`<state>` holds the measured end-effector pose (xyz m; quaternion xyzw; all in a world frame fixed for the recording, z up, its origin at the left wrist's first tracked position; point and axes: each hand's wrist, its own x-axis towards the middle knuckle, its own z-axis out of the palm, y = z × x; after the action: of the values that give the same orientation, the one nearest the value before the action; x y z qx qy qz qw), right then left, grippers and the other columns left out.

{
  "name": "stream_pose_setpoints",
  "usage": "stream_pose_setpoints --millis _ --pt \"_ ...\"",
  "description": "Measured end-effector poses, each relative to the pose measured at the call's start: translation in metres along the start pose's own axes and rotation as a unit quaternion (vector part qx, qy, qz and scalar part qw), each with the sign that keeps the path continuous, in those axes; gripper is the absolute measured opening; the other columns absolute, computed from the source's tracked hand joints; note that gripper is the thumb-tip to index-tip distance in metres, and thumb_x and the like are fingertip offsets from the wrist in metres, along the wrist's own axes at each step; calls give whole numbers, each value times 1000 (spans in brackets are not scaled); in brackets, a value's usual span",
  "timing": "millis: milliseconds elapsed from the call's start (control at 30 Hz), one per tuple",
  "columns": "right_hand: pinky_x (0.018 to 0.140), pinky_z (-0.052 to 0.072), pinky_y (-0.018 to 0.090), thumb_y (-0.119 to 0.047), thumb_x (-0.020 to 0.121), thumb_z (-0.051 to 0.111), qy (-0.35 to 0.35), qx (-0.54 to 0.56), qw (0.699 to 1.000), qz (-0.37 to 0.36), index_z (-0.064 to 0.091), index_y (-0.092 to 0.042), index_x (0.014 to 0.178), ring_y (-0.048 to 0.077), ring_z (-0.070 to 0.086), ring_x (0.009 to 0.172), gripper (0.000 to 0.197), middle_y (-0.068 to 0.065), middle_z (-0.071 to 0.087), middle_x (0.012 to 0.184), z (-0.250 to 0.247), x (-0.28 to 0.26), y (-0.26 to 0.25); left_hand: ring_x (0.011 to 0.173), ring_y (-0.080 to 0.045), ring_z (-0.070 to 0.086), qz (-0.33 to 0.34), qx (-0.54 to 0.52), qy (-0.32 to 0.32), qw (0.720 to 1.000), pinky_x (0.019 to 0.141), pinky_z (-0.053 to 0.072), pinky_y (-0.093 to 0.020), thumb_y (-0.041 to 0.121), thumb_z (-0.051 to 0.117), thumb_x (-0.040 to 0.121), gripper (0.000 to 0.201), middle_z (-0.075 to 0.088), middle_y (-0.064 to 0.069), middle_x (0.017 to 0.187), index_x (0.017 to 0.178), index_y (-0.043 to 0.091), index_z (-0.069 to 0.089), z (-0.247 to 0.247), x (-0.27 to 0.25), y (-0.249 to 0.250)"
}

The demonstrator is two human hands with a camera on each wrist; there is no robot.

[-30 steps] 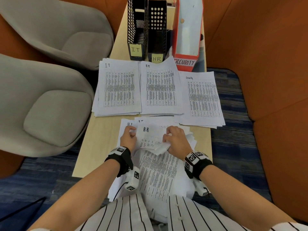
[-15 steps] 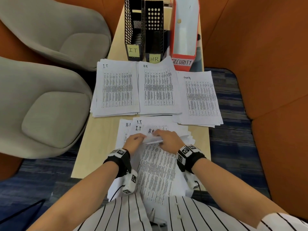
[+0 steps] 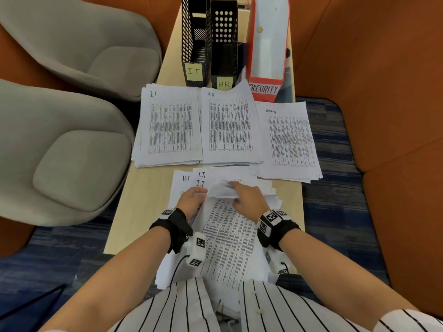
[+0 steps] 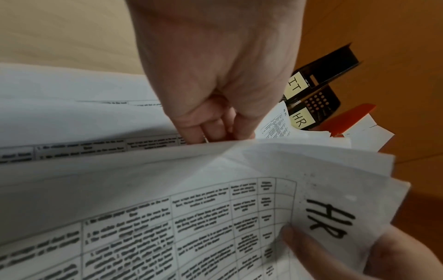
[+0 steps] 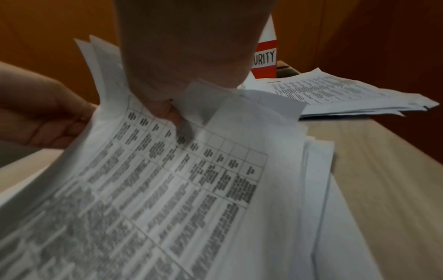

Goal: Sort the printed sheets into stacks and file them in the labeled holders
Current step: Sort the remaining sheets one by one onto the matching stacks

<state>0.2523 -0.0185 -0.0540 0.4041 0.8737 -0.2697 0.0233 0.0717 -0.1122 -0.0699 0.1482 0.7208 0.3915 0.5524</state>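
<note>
Now three sorted stacks (image 3: 230, 130), three holders (image 3: 223, 44); unsorted pile's (image 3: 230, 236) count unclear.

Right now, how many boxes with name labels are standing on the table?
3, standing in a row at the table's far end: the IT holder on the left, the HR holder in the middle, the SECURITY holder on the right. None looks hidden.

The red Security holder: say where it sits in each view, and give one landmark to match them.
Head: Security holder, top centre-right, behind the stacks.
Left wrist: red sliver, right of centre.
Right wrist: label end, upper middle, beside the hand.
Shared landmark: none in all three; HR label links two.
</note>
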Motion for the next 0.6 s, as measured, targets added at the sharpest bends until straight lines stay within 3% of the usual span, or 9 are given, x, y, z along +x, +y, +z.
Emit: stream_pose_setpoints --millis 67,167,267,333,400,500,600 --pt "101 39 36 -14 84 53 16 -27 999 -26 45 -24 140 21 62 106 57 0 67 121 3 -2 3 76 -24 55 6 11 39 999 70 45 -33 15 58 75 13 61 -11 92 87 19 58 0 1 3" --pt "104 33 37 -13 88 54 2 -38 997 -67 46 -20 142 22 56 112 55 1 63 124 9 -9 6 61 -21 47 15 20 80 996 57 38 -28 0 47 79 17 55 -11 74 81 15 53 1 1 7" --pt "89 45 42 -12 77 70 16 -45 990 -136 67 -19 113 25 57 98 38 3 65 105 12 -16 11 63 -19 51 56 58 107 991 56 40 -22 -6 40 85 30 59 -8 85 73 17 55 1 4 10" --pt "83 45 39 -17 65 81 26 -59 986 -151 68 -19 95 26 53 98 33 6 58 105 12 -17 15 64 -17 51 64 57 116 990 57 43 -24 -4 39 87 25 59 -10 94 84 13 56 1 3 12" --pt "88 43 38 -25 66 80 13 -49 988 -149 66 -17 91 26 55 99 30 8 59 108 10 -16 13 66 -17 52 71 63 111 989 59 44 -26 -3 40 88 25 59 -10 98 97 13 56 0 2 12" --pt "87 48 37 -22 78 67 0 -25 994 -109 61 -17 101 21 60 77 24 1 68 91 3 -11 5 64 -15 51 91 102 84 987 58 42 -24 1 39 89 29 59 -7 91 100 17 60 1 -2 12" --pt "89 44 35 -21 80 60 -7 -2 1000 -10 45 -20 132 21 63 81 55 -1 69 94 4 -4 -1 68 -16 54 103 124 13 987 59 42 -21 3 44 90 23 61 -4 85 94 18 62 3 -10 14"
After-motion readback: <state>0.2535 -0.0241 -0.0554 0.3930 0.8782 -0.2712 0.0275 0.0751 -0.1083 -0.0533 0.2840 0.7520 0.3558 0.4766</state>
